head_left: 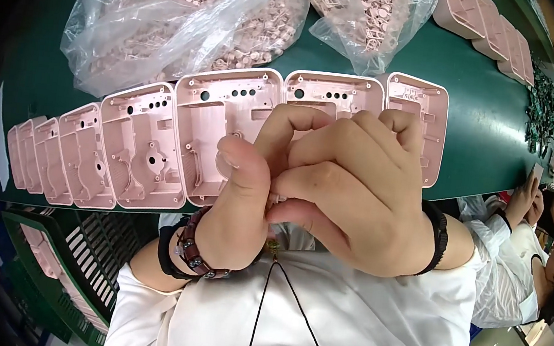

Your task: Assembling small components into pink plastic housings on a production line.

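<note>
My two hands are raised together over a row of pink plastic housings (226, 109) on the green table. My right hand (357, 189) is closed, its thumb and forefinger pinching a tiny pale pink plastic piece (277, 199) whose shape is mostly covered. Against it, my left hand (243, 200) is curled with the thumb sticking up; whatever lies within its fingers is hidden behind the right hand. The housings behind my hands lie hollow side up, showing round holes, screw posts and inner ribs.
Clear plastic bags (191, 26) of small pink parts lie along the far side. More pink housings (487, 33) stand at the far right, near a pile of dark green pieces (545, 111). Green crates (87, 247) sit below the table's left edge. Another person (513, 261) works at the right.
</note>
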Available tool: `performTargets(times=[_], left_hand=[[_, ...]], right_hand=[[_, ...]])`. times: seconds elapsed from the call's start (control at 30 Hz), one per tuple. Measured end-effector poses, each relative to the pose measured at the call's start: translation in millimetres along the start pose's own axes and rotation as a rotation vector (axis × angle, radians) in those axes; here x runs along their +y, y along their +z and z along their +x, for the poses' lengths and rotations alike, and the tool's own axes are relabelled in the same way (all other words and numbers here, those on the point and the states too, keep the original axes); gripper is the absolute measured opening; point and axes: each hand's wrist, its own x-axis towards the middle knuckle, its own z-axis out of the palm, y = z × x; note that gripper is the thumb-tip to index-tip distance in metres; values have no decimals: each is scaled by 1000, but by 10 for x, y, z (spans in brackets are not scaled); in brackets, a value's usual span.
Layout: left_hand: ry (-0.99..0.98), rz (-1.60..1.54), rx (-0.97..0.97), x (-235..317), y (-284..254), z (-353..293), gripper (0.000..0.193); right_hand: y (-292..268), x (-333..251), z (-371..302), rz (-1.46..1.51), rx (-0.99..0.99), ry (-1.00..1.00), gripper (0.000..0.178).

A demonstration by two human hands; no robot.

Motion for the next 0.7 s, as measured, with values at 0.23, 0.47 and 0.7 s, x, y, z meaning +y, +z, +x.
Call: performTargets(times=[0.23, 0.47, 0.7], left_hand=[[36, 153, -159, -54, -259, -101, 64], [-6, 79, -241, 81, -236, -134, 23], [224, 84, -145, -21, -333, -159, 22]], right_hand=[[39, 28, -92, 245, 200, 3, 23], [-143, 81, -60, 206, -28, -200, 21], [-114, 38, -42, 344, 45, 37, 19]])
